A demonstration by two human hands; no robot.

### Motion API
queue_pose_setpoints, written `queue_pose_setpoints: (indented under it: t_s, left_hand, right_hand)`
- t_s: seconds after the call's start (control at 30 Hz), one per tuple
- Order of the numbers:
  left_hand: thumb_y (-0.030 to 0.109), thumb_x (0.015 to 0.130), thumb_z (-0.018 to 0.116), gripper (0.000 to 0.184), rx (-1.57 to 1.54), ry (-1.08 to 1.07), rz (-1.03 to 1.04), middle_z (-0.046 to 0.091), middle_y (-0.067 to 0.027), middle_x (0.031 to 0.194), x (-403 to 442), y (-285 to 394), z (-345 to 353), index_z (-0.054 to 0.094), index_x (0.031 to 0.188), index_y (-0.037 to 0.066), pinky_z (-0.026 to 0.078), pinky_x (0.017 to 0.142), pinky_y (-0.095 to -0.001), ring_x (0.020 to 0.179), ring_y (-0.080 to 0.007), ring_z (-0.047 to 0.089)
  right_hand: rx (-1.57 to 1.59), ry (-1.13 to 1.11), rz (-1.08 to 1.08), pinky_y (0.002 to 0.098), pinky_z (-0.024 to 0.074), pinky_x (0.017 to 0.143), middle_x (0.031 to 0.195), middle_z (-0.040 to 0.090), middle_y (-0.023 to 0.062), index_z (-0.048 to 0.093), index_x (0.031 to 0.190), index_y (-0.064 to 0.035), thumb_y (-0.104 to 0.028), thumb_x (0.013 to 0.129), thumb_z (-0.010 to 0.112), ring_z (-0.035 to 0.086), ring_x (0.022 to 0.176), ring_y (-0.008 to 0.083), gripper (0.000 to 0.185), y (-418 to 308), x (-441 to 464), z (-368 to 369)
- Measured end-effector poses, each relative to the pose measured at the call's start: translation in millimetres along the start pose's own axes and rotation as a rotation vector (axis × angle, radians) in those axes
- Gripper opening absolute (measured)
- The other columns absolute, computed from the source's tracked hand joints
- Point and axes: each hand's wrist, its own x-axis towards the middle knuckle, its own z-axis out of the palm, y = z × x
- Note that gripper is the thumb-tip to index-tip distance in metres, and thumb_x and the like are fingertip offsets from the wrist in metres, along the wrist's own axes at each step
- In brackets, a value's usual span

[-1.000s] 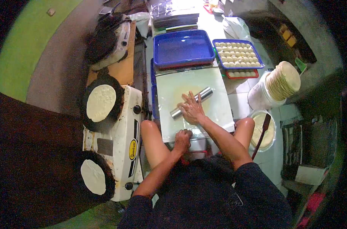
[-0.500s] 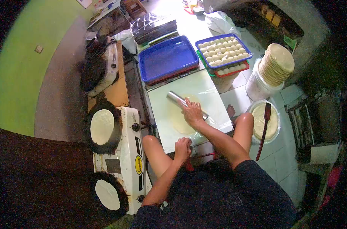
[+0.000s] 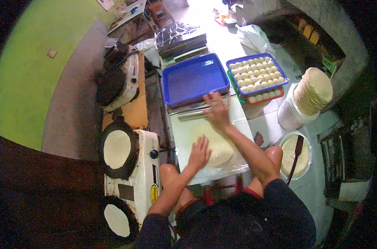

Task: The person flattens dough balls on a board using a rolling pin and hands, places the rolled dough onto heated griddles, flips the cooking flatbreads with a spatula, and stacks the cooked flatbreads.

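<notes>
sheet of dough (image 3: 218,144) lies thin on the bench (image 3: 181,139)

at the far left of the work area, a white stove (image 3: 145,186) carries two dark pans. in the upper pan (image 3: 134,151) lies a pale flat round (image 3: 117,147), and in the lower pan (image 3: 132,218) lies a second round (image 3: 117,220). farther back, another stove (image 3: 129,83) stands on a wooden board (image 3: 136,110).

to the right of the stoves, a blue tray (image 3: 188,81) sits at the far end of the bench. just on the near side of it lies a metal rolling pin (image 3: 191,115). the person's left hand (image 3: 201,152) is at the left edge of the dough, its fingers stretched out and fairly close side by side, pinching nothing; whether they press on the dough cannot be told. the right hand (image 3: 218,114), slightly blurred, is at the right end of the pin with its fingers spread; contact with the pin cannot be told.

farther right, rows of dough balls (image 3: 254,74) fill a second blue tray (image 3: 265,88), above a red tray (image 3: 265,98) holding more balls. beyond these, a tall stack of flat rounds (image 3: 313,91) leans on top of a white bucket (image 3: 292,112). nearer the person, a dark paddle (image 3: 299,146) lies across a bowl (image 3: 308,162) of something pale.
</notes>
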Motion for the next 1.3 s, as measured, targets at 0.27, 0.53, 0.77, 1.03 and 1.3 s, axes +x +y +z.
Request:
queue_pose_setpoints:
  t_s: [0.27,0.53,0.77,1.03,1.3]
  left_hand:
    - [0.041,0.103,0.037,0.068,0.092,-0.277,0.225,0.016,-0.0172,0.165,75.9,12.3,37.2,0.021,0.156,0.0,0.014,0.123,-0.0516,0.153,-0.0307,0.016]
    - [0.035,0.103,0.038,0.067,-0.037,-0.269,0.146,0.014,-0.018,0.165,68.9,14.2,20.9,0.018,0.157,0.001,0.01,0.122,-0.0554,0.153,-0.0334,0.014]
    - [0.042,0.103,0.04,0.069,0.035,-0.131,-0.008,0.014,-0.0146,0.166,48.8,25.8,20.6,0.02,0.157,0.004,0.006,0.119,-0.0633,0.154,-0.0319,0.01]
    - [0.053,0.102,0.036,0.075,0.0,-0.054,-0.223,0.004,-0.0122,0.168,-4.0,10.6,-1.7,0.017,0.159,0.009,0.002,0.116,-0.0693,0.154,-0.0327,0.004]
    - [0.041,0.097,0.05,0.069,-0.117,0.128,-0.33,0.019,-0.0261,0.16,-97.4,-11.3,-108.7,0.032,0.151,0.003,0.016,0.117,-0.0632,0.149,-0.0459,0.014]
  right_hand:
    - [-0.407,-0.065,0.689,0.0487,0.0214,0.12,0.152,0.037,0.0262,0.041,0.15,-0.0054,-0.032,0.09,0.068,0.029,0.144,0.0408,0.071,207.5,-233.7,-254.4]
    - [-0.38,-0.145,1.549,0.055,0.0244,0.116,0.158,0.023,0.0278,0.019,0.156,-0.0065,-0.054,0.08,0.076,0.016,0.146,0.0489,0.106,174.5,-474.2,-263.9]
    - [-0.416,-0.101,1.285,0.0464,0.0447,0.102,0.131,0.058,0.0166,0.047,0.14,-0.0068,-0.016,0.098,0.056,0.056,0.119,0.0386,0.043,116.0,-397.9,-314.9]
    - [0.198,-0.322,0.188,0.037,0.0514,0.092,0.109,0.067,0.0184,0.062,0.123,0.0017,0.005,0.087,0.058,0.065,0.104,0.034,0.036,-50.1,-127.4,-223.0]
    - [0.197,-0.927,-0.355,0.0495,0.0551,0.074,0.108,0.062,0.0205,0.057,0.131,-0.0152,-0.008,0.087,0.061,0.066,0.088,0.0423,0.044,-258.3,-10.9,-167.1]
